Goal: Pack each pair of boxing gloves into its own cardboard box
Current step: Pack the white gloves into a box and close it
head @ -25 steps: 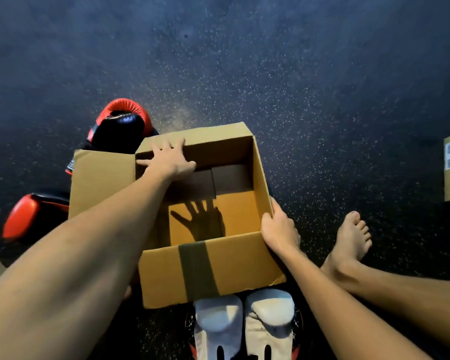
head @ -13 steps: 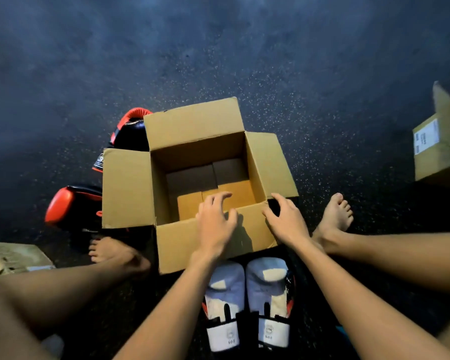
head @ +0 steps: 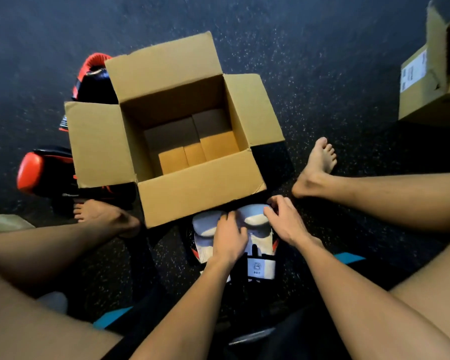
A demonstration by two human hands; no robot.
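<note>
An open cardboard box stands on the dark floor in front of me, all its flaps spread and nothing inside. A pair of white boxing gloves lies side by side just below the box's near wall. My left hand rests flat on the left white glove, between the two. My right hand curls its fingers around the top edge of the right white glove. Two red and black boxing gloves sit left of the box: one behind its far left corner, the other beside the left flap.
A second cardboard box with a white label stands at the right edge. A flattened piece of cardboard lies at the left edge. My bare feet and legs flank the open box on the speckled rubber floor.
Both hands left the box's near flap and dropped onto the white gloves below it. The near flap now hangs down and the box stands fully open.
</note>
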